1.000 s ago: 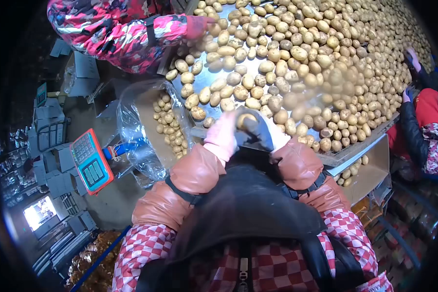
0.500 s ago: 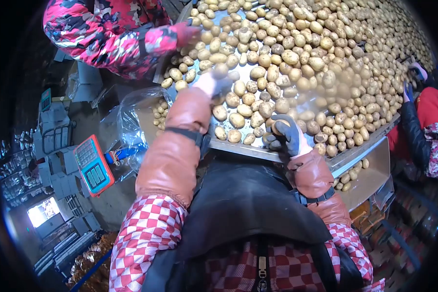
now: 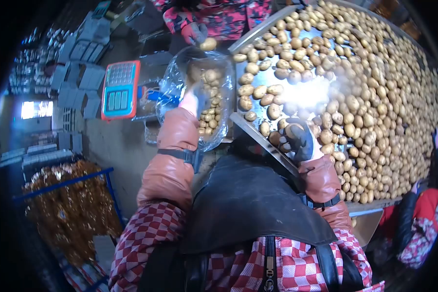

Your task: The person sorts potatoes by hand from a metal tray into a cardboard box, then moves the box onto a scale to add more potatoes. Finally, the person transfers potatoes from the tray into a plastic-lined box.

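Note:
My left hand, smeared by motion, is over a box lined with clear plastic. Small potatoes lie inside that box, and a blurred potato shape shows just beyond my fingers. Whether those fingers hold anything I cannot make out. At the near edge of the sorting table, my right hand wears a grey glove and has its fingers curled round a potato. Loose potatoes cover much of the metal table beside it.
Across the box, a co-worker's gloved hand is next to a potato. A red-framed scale display stands left of the box. Another person in red is at the right, and a blue-framed bin is lower left.
My view has turned left. My left hand has moved from above the table's potatoes to over the plastic-lined box. My right hand still holds a potato at the table edge.

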Action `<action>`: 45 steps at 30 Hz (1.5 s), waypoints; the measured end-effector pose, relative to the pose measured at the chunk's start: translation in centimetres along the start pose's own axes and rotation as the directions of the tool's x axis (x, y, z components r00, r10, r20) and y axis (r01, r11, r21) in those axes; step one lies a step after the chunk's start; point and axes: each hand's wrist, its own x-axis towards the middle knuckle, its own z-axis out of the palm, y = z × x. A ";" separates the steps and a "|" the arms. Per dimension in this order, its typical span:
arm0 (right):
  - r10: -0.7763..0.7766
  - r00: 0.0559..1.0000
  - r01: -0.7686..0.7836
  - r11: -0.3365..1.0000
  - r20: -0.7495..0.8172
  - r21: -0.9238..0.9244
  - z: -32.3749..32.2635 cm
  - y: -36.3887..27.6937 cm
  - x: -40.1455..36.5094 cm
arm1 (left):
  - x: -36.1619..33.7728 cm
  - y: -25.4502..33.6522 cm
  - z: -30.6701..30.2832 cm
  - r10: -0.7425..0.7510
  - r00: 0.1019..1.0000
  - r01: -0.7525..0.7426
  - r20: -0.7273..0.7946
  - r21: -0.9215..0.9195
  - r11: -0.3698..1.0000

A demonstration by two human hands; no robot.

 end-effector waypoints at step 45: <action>0.436 0.899 -0.406 0.799 -0.037 -0.442 15.0 12.2 3.2 | -12.0 -43.0 -18.7 -0.808 0.577 0.634 -0.117 -0.560 0.534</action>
